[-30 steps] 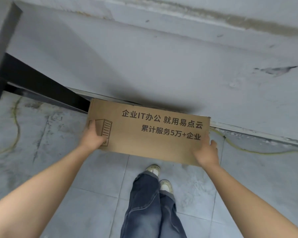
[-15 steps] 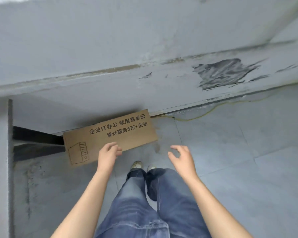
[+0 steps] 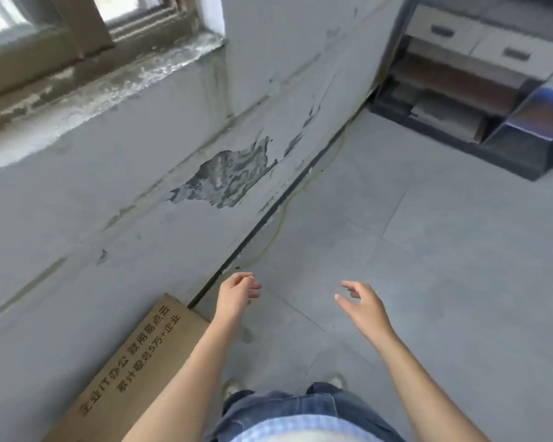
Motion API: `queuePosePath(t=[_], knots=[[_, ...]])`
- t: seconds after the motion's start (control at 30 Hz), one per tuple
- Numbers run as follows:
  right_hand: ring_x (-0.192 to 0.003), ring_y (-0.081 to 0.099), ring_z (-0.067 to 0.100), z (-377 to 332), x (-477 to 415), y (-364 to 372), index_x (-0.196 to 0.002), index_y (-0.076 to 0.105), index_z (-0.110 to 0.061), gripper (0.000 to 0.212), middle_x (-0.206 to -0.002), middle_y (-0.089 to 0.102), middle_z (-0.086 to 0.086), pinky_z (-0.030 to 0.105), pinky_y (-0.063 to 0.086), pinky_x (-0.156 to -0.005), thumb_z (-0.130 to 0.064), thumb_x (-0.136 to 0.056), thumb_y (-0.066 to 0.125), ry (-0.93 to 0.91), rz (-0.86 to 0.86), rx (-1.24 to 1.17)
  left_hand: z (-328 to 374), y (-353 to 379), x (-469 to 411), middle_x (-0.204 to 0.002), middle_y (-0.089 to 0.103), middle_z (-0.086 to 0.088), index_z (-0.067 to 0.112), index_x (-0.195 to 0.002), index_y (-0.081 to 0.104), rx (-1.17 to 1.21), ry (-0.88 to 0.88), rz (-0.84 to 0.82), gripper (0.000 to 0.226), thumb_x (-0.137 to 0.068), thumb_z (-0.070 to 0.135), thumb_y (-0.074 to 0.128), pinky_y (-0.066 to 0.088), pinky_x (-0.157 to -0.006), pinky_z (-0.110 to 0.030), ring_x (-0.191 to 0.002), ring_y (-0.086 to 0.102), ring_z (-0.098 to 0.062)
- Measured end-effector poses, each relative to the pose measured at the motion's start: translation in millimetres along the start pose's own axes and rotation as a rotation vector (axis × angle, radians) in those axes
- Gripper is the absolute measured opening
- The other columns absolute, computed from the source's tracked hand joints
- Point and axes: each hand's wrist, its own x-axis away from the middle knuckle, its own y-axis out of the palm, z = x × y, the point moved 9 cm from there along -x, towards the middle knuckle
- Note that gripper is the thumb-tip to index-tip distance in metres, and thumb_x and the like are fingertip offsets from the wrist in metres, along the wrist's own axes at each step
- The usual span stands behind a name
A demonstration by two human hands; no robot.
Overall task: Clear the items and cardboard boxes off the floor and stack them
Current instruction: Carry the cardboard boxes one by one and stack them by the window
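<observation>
Against the wall (image 3: pixel 109 193), a flat printed cardboard box (image 3: pixel 134 371).

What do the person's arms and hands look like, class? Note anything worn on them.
The left hand and right hand are bare: no gloves, rings or watch visible. The forearms are bare too, with no sleeves in view.

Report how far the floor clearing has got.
Done: one flat cardboard box rests against the wall, untouched. In hand: nothing; left hand and right hand are open and empty. Left: cannot tell; no further boxes are in view.
</observation>
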Motion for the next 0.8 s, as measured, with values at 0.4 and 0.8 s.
queuePosePath(t=[0.4, 0.8], knots=[[-0.113, 0.053, 0.024, 211, 19, -262, -0.116, 0.059, -0.005, 0.030, -0.124, 0.053, 0.010, 0.027, 0.038, -0.090, -0.010, -0.087, 0.061, 0.347, 0.577, -0.363, 30, 385, 66, -0.079, 0.061, -0.004, 0.009, -0.091, 0.058, -0.457, 0.164, -0.691, 0.014, -0.094, 0.008, 0.045, 0.040, -0.054, -0.014, -0.064, 0.054, -0.013], [-0.118, 0.050, 0.019, 282, 2, -319, -0.120, 0.056, -0.010, 0.031, -0.128, 0.051, 0.005, 0.022, 0.035, -0.087, -0.020, -0.090, 0.057, 0.607, 0.718, -0.508, 71, 531, 38, -0.082, 0.064, -0.009, 0.010, -0.085, 0.061, -0.631, 0.149, -0.816, 0.016, -0.094, 0.008, 0.047, 0.041, -0.067, -0.027, -0.068, 0.057, -0.019]])
